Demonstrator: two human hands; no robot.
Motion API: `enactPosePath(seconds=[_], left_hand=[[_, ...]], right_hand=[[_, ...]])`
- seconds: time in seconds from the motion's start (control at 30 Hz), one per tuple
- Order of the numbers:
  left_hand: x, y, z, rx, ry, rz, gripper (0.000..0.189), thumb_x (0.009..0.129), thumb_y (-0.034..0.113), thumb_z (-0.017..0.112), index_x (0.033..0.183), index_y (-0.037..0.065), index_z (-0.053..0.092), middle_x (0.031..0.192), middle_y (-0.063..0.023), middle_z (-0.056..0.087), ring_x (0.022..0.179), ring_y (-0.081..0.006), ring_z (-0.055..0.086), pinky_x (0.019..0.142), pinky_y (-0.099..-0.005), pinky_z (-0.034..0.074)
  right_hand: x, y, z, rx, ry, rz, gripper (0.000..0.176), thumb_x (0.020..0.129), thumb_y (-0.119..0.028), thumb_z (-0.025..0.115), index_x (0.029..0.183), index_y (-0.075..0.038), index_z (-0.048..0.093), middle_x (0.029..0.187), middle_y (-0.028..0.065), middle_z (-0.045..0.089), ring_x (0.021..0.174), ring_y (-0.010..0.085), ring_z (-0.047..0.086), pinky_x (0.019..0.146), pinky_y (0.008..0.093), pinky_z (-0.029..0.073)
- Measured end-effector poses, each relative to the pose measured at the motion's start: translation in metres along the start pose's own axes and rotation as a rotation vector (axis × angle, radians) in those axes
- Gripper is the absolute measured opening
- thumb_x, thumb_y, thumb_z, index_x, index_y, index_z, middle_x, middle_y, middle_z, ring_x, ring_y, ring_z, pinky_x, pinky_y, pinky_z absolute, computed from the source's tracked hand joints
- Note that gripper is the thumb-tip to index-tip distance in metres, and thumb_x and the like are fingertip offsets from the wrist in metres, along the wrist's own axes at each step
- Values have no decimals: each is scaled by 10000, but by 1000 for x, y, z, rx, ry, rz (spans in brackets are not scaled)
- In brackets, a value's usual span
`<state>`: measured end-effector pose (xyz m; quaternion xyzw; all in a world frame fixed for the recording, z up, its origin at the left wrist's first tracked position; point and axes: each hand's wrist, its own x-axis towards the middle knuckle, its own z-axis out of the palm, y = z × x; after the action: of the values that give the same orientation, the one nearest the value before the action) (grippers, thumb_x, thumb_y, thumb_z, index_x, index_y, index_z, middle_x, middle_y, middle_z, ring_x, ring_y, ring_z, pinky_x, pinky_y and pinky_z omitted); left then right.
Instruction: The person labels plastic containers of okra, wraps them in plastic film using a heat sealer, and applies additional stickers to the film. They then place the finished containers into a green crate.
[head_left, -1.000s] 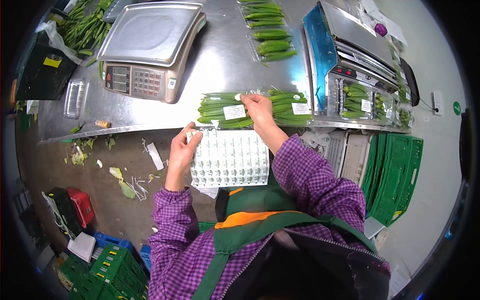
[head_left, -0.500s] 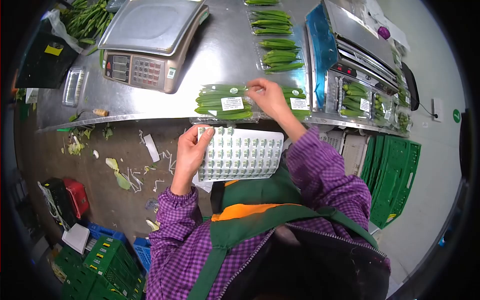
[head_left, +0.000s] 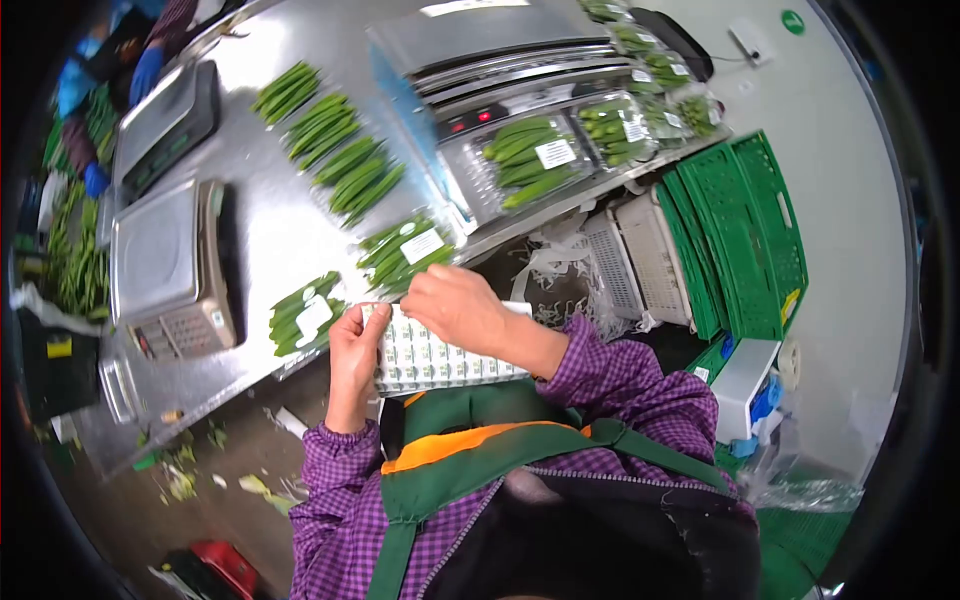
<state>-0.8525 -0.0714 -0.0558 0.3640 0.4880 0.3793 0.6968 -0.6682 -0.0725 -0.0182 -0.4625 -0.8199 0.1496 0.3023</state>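
Observation:
My left hand [head_left: 350,352] is closed on the left edge of a white sheet of small green-printed stickers [head_left: 425,364], thumb on top. Over the sheet's upper edge, my right hand [head_left: 460,308] is bent with fingertips pinched together near my left thumb. Whatever is between those fingertips is too small or hidden to make out. Just beyond the hands, at the table's front edge, lie a tray of okra [head_left: 292,312] with a glare-whitened label and another okra tray [head_left: 380,268] with a white label. Several unlabelled okra bunches [head_left: 345,160] line up behind them.
A heat-sealing wrapping machine [head_left: 520,85] stands at the back with wrapped okra packs [head_left: 530,160] before it. Weighing scales [head_left: 160,250] are at the left. Green crates [head_left: 735,235] stand at the right. A co-worker's blue-gloved hand [head_left: 95,180] shows at the far left.
My view has turned to the right. My right hand has come back from the okra trays to the sticker sheet, while my left hand keeps its hold on the sheet.

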Motion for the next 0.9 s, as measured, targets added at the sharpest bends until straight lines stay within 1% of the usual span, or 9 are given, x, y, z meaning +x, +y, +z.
enactPosePath(seconds=[0.13, 0.2, 0.27, 0.33, 0.5, 0.63, 0.77, 0.87, 0.9], left_hand=[[21, -11, 40, -39, -43, -159, 152, 886, 155, 596, 821, 20, 618, 700, -15, 633, 549, -44, 542, 501, -192, 422], [24, -15, 56, -37, -51, -173, 157, 886, 156, 596, 812, 18, 613, 700, -21, 636, 549, -51, 552, 505, -196, 432], [22, -14, 73, -21, -80, -179, 162, 885, 160, 601, 814, 15, 613, 704, -21, 637, 551, -54, 551, 514, -200, 435], [20, -21, 88, 9, -94, -156, 169, 883, 167, 608, 812, 13, 613, 709, -8, 630, 565, -42, 535, 521, -195, 418], [7, -34, 119, 45, -71, -150, 171, 883, 170, 611, 823, 9, 618, 704, 13, 613, 571, -29, 511, 521, -192, 397], [0, -48, 134, 17, -38, -166, 166, 882, 164, 609, 827, 7, 615, 714, 9, 617, 579, -30, 517, 525, -193, 402], [0, -50, 154, 13, -23, -180, 171, 880, 168, 612, 845, 1, 617, 718, 9, 617, 587, -33, 523, 534, -192, 411], [3, -48, 163, 17, -41, -179, 173, 881, 171, 612, 862, -1, 620, 724, 8, 618, 596, -36, 529, 545, -192, 418], [4, -47, 167, 9, -57, -180, 173, 881, 171, 611, 871, 0, 621, 730, 7, 619, 602, -38, 532, 552, -192, 422]], right_hand=[[-29, 23, -36, -7, 43, -19, 69, 729, -98, 636, 751, -81, 573, 747, 44, 528, 717, 221, 533, 609, 340, 450], [-30, 49, -64, 393, 270, 386, 45, 780, -87, 624, 794, -66, 586, 778, 49, 588, 696, 174, 561, 598, 290, 451], [-19, 98, -98, 627, 484, 664, 116, 808, -84, 624, 903, -34, 581, 783, 60, 619, 677, 126, 580, 606, 253, 454], [-8, 159, -119, 694, 674, 572, 244, 794, -77, 643, 1009, -9, 550, 748, 44, 613, 675, 100, 578, 619, 239, 459], [10, 242, -121, 343, 577, 731, 344, 747, -123, 694, 1026, 0, 536, 756, 79, 644, 688, 159, 621, 645, 288, 482], [12, 248, -118, 324, 497, 722, 372, 726, -134, 707, 1022, 10, 534, 761, 91, 650, 692, 182, 631, 660, 310, 487], [12, 250, -117, 92, 340, 749, 371, 710, -118, 703, 1043, -78, 545, 790, 101, 644, 743, 312, 624, 683, 392, 489], [8, 257, -121, -201, 453, 553, 374, 715, -122, 700, 1046, -66, 536, 836, 108, 640, 767, 323, 619, 685, 395, 491], [2, 263, -128, -191, 484, 560, 356, 716, -135, 705, 1029, -60, 552, 859, 117, 631, 764, 298, 622, 689, 372, 495]])
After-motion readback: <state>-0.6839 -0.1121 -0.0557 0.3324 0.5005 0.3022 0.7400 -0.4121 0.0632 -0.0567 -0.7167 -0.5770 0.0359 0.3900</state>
